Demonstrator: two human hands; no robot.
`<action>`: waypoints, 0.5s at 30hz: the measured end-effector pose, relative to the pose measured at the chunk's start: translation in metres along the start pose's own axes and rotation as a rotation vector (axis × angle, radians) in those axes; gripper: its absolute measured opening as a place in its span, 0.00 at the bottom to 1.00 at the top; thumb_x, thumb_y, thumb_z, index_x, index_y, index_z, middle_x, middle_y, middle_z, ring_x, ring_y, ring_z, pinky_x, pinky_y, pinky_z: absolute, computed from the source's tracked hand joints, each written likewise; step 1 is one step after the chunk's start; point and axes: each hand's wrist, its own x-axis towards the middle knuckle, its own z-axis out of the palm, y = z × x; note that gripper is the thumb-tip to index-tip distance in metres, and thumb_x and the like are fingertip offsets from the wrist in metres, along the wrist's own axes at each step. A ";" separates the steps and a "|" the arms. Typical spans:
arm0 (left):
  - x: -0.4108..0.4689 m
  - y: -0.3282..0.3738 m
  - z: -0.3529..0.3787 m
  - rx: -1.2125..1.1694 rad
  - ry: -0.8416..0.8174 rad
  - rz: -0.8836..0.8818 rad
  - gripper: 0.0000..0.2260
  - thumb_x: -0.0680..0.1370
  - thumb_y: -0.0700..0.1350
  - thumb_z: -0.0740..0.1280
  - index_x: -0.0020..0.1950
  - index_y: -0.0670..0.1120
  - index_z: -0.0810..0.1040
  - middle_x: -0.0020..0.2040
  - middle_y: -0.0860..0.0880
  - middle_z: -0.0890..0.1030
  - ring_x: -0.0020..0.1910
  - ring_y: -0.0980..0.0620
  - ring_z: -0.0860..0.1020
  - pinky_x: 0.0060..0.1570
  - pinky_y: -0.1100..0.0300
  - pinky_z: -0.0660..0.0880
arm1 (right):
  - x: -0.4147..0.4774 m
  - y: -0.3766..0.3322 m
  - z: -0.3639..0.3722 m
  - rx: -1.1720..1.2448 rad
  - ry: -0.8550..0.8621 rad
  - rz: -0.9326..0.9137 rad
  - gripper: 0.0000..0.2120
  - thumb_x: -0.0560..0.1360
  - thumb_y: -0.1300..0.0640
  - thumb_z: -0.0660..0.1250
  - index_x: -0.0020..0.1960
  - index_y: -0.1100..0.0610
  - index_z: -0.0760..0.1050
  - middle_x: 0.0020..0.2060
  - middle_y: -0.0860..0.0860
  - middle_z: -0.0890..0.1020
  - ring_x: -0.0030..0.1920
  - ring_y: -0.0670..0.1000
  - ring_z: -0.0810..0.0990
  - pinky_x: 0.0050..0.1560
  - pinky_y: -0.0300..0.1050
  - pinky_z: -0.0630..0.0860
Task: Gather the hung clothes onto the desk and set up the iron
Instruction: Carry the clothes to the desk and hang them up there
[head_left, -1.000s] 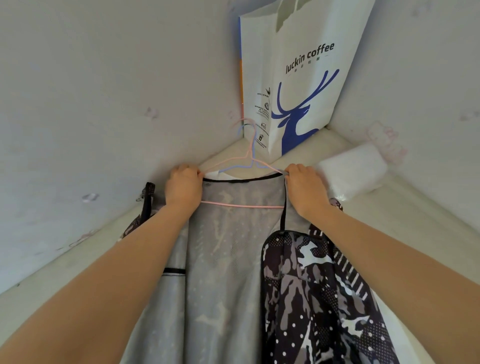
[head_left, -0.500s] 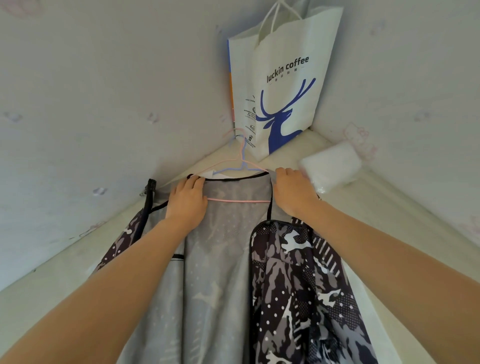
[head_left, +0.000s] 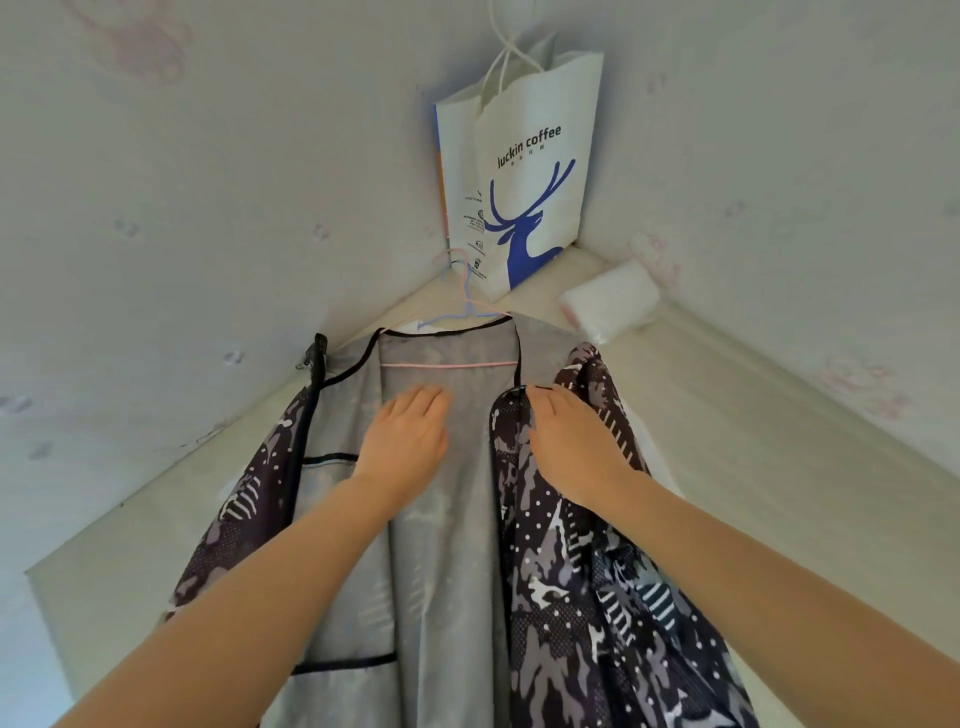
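A dark patterned garment with a grey lining lies spread open on the pale desk, its collar toward the wall corner. Thin pink and blue hangers stick out at the collar, with a pink bar across the lining. My left hand rests flat on the grey lining, fingers straight. My right hand touches the top edge of the garment's right front panel, fingertips at its black trim; whether it pinches the cloth does not show. No iron is in view.
A white paper bag with a blue deer print stands in the corner where two pale walls meet. A white plastic-wrapped pack lies against the right wall. The desk's left edge drops off at lower left.
Both hands have left the hanger at the collar and moved back toward me. The left now lies flat on the lining; the right sits on the right front panel's edge.
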 end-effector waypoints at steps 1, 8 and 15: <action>-0.010 0.005 -0.002 -0.015 0.005 0.011 0.18 0.73 0.44 0.65 0.62 0.42 0.76 0.58 0.46 0.79 0.58 0.44 0.78 0.54 0.51 0.76 | -0.014 -0.007 0.001 -0.003 -0.012 0.009 0.27 0.80 0.58 0.56 0.76 0.62 0.53 0.74 0.59 0.63 0.74 0.60 0.58 0.74 0.53 0.58; -0.102 0.034 -0.014 -0.037 0.026 0.093 0.21 0.71 0.45 0.73 0.63 0.42 0.77 0.58 0.46 0.81 0.58 0.45 0.79 0.55 0.51 0.77 | -0.118 -0.068 0.023 -0.043 -0.021 0.082 0.27 0.82 0.55 0.52 0.78 0.61 0.47 0.77 0.58 0.55 0.77 0.59 0.50 0.76 0.54 0.51; -0.203 0.046 -0.012 -0.108 -0.014 0.199 0.21 0.74 0.45 0.70 0.66 0.41 0.74 0.62 0.44 0.78 0.62 0.43 0.77 0.59 0.49 0.75 | -0.213 -0.132 0.060 -0.079 -0.064 0.226 0.29 0.82 0.55 0.54 0.77 0.62 0.46 0.77 0.58 0.54 0.77 0.59 0.48 0.76 0.55 0.50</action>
